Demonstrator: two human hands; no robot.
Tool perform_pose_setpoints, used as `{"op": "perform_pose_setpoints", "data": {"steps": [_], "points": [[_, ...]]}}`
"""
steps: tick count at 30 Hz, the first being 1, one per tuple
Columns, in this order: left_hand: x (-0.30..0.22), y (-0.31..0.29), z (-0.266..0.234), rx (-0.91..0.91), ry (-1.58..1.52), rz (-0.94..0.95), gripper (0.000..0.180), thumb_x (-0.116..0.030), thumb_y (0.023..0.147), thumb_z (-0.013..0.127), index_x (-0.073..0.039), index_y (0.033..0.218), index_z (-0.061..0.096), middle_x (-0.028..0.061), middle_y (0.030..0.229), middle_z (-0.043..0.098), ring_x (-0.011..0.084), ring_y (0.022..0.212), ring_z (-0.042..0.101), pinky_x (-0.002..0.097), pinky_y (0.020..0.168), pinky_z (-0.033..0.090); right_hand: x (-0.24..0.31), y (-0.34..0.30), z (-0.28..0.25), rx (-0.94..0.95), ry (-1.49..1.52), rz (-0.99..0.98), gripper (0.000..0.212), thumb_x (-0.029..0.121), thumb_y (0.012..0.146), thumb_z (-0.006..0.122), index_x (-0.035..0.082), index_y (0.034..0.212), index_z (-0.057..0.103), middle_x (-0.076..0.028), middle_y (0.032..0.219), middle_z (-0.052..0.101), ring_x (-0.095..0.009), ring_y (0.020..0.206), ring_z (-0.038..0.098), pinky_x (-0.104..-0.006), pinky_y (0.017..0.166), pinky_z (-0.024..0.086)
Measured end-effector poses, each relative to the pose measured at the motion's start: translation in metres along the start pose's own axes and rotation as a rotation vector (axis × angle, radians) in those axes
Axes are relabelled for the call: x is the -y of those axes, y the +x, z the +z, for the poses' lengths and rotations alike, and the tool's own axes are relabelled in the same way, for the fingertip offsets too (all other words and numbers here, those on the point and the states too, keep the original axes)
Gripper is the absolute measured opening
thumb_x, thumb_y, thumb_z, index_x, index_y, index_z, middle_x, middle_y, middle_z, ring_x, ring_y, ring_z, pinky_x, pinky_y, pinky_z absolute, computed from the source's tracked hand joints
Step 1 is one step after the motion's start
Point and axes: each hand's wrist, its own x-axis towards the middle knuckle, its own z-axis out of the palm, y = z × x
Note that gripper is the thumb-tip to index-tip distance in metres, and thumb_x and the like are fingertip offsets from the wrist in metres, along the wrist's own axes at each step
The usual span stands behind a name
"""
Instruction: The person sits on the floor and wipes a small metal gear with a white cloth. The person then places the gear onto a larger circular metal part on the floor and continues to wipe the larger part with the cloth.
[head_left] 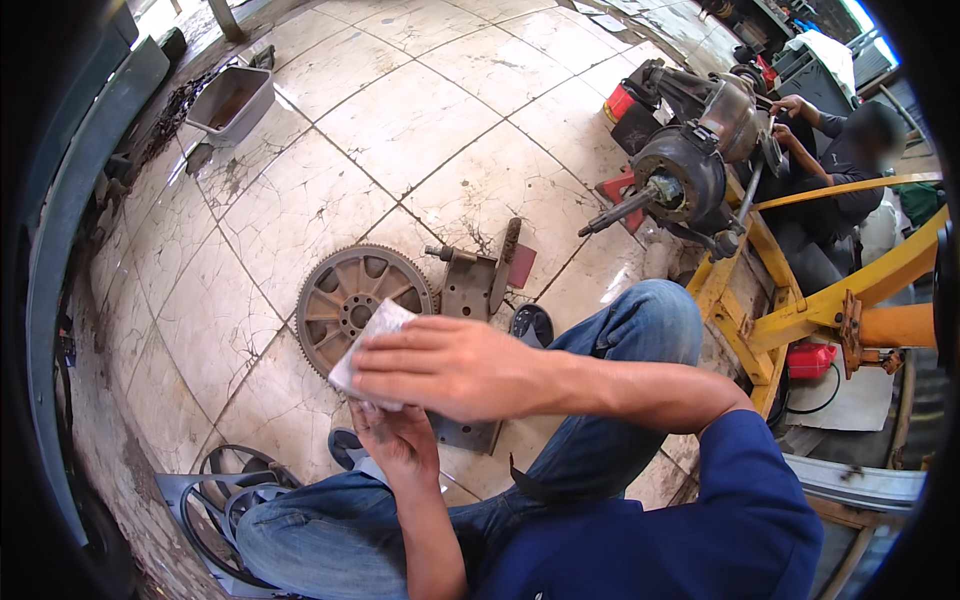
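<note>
Above the ring gear wheel (318,303), a pale grey flat piece (388,318) is tilted between my two hands; it looks like a folded sheet, but its kind is hard to tell. My right hand (450,368) reaches in from the right, its straight fingers pressed together across the piece and its thumb hidden. From below, my left hand (398,440) grips the lower edge with curled fingers. The toothed, spoked wheel lies flat on the tiles, partly covered by the piece. Beside it is a metal block (468,290) with a brush-like bar (506,265) along its edge.
A reddish square sheet (522,267) lies past the bar. At the far left stands a grey tub (232,103). To the right, an axle assembly (690,170) rests on a yellow frame (770,270), where another person (840,170) works. A black pulley-like wheel (240,480) lies near my left knee.
</note>
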Motion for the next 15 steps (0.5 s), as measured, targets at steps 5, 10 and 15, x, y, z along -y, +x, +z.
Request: {"op": "perform_pose_setpoints", "data": {"steps": [5,10,15], "points": [[0.003,-0.004,-0.002,0.002,-0.038,0.001,0.068,-0.037,0.094,0.067,-0.006,0.147,0.038,0.0116,0.151,0.043,0.0263,0.138,0.044,0.0421,0.117,0.037,0.000,0.000,0.001,-0.001,-0.002,-0.085,0.042,0.016,0.090,0.055,0.013,0.132,0.059,-0.009,0.137,0.060,-0.024,0.129,0.056,-0.0416,0.106,0.045],[0.002,-0.005,-0.005,0.017,-0.096,-0.037,0.071,-0.043,0.093,0.066,-0.009,0.148,0.038,0.0099,0.152,0.042,0.0265,0.139,0.043,0.0422,0.118,0.036,0.003,-0.002,0.006,-0.004,-0.011,-0.040,0.042,0.019,0.090,0.056,0.014,0.132,0.058,-0.008,0.139,0.058,-0.024,0.130,0.055,-0.0414,0.106,0.045],[0.003,0.000,-0.003,-0.033,-0.017,-0.032,0.073,-0.046,0.093,0.065,-0.009,0.149,0.037,0.0093,0.152,0.041,0.0275,0.140,0.042,0.0435,0.117,0.035,-0.002,0.000,0.000,0.016,0.001,-0.024,0.043,0.019,0.089,0.057,0.013,0.132,0.058,-0.008,0.138,0.059,-0.025,0.130,0.055,-0.0411,0.107,0.044]]}}
